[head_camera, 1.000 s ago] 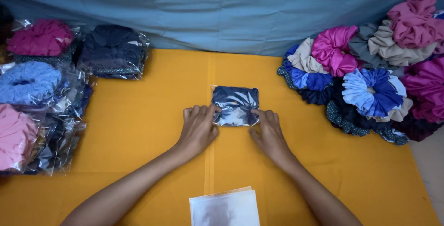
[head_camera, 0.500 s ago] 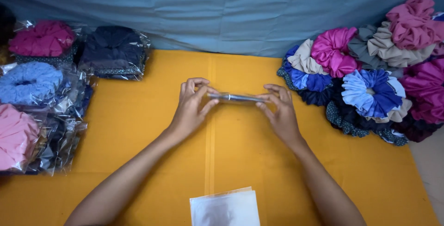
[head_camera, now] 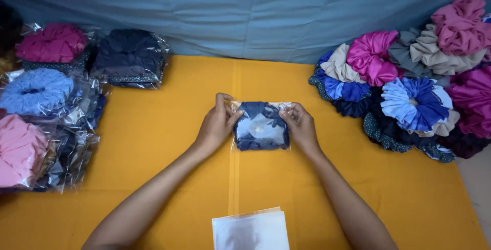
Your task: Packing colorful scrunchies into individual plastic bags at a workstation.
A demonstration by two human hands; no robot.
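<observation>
Both hands are gripping a clear plastic bag holding a dark navy fabric scrunchie (head_camera: 261,126), which is lying flat on the orange cloth-covered table (head_camera: 153,142) between the two hands. The left hand (head_camera: 216,126) is pinching the bag's upper left corner, thumb lying over the top edge and fingers curled together along the left side. The right hand (head_camera: 300,126) is mirroring it, its fingertips (head_camera: 286,114) clamped on the upper right corner and the remaining fingers closed along the bag's right side. The bag's glossy face is turning upward toward the camera, filling the gap between the two thumbs.

Half a second ago the bag was being held edge-on, appearing only as a thin strip raised between the fingertips; now it is lying face up and lower, closer to the person. A second ago it was resting flat in much the same spot, with the hands at its lower corners rather than the upper ones.

Just below the wrists, at the near table edge, a stack of empty clear plastic bags (head_camera: 250,229) is lying. Well beyond the left hand's fingers, bagged scrunchies in pink, light blue, magenta and navy (head_camera: 56,96) are piling up. Well beyond the right hand's fingers, a heap of loose scrunchies in magenta, beige, blue and grey (head_camera: 409,86) is sitting against the blue-grey cloth backdrop (head_camera: 245,9).
</observation>
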